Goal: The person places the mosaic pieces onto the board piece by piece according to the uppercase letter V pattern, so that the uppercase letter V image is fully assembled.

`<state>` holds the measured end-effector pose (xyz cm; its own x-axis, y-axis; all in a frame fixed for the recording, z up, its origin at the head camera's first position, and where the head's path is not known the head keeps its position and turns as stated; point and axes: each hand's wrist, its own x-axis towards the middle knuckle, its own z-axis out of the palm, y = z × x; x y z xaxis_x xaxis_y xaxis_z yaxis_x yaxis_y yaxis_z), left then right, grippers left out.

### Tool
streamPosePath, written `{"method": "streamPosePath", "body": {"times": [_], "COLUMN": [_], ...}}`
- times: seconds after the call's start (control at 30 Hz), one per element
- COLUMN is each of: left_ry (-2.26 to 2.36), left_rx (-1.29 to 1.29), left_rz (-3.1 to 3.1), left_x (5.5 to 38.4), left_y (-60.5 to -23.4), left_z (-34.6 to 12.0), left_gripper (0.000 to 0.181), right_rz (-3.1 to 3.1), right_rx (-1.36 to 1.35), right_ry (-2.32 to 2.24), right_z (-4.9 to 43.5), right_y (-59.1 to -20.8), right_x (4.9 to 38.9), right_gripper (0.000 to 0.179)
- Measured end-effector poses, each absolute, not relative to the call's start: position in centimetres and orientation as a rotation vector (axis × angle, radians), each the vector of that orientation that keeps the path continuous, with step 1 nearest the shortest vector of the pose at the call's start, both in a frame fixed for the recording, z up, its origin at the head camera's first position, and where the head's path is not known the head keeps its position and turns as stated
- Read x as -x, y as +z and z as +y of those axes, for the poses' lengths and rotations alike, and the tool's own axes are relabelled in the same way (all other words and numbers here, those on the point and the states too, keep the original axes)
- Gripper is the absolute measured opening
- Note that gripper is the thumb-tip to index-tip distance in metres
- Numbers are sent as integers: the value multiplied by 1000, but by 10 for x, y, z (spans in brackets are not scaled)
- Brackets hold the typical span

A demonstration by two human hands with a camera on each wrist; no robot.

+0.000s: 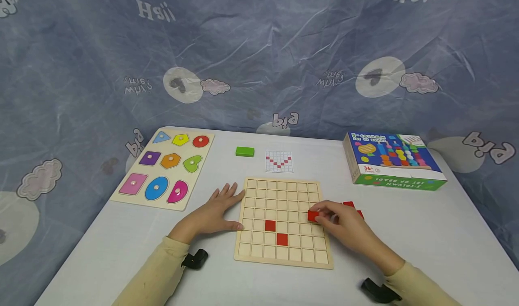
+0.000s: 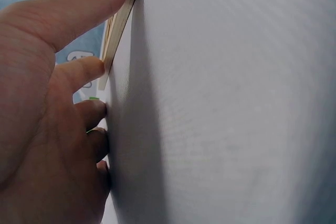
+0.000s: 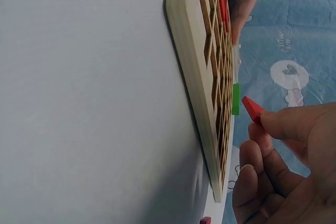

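Observation:
A wooden grid board point(image 1: 284, 264) lies flat on the table, with one red tile point(image 1: 270, 226) and another red tile point(image 1: 282, 239) set in its squares. My left hand point(image 1: 211, 213) is spread at the board's left side, thumb and index fingertip touching the edge. Between thumb and fingers, my right hand point(image 1: 344, 222) pinches a third red tile point(image 3: 252, 109), raised over the right part of the board. Loose red tiles point(image 1: 348, 204) lie right of the board, partly hidden behind that hand. Beyond the board is a small card point(image 1: 279, 162) printed with a V of red squares on a grid.
Left of the card sits a green block point(image 1: 245, 152). A knob puzzle board point(image 1: 135, 201) with colourful shapes lies at the back left. The bead-set box point(image 1: 393, 162) stands at the back right of the white table point(image 1: 227, 283), before a blue-grey patterned cloth point(image 1: 259, 49).

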<state>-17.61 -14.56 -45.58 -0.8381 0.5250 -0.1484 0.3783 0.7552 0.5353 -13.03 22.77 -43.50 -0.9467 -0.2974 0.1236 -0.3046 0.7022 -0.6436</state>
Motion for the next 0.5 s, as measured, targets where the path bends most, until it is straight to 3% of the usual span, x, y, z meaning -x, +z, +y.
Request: {"method": "streamPosePath", "body": {"times": [0.5], "left_ry": [714], "left_rx": [-706], "left_rz": [2667], "left_x": [176], "left_y": [-456], "left_z": [-146], "left_gripper": [99], "right_rz": [-2914], "right_rx": [-532], "right_ry": [1150], "right_z": [207], "right_y": [-435], "right_x": [133], "right_gripper": [23]}}
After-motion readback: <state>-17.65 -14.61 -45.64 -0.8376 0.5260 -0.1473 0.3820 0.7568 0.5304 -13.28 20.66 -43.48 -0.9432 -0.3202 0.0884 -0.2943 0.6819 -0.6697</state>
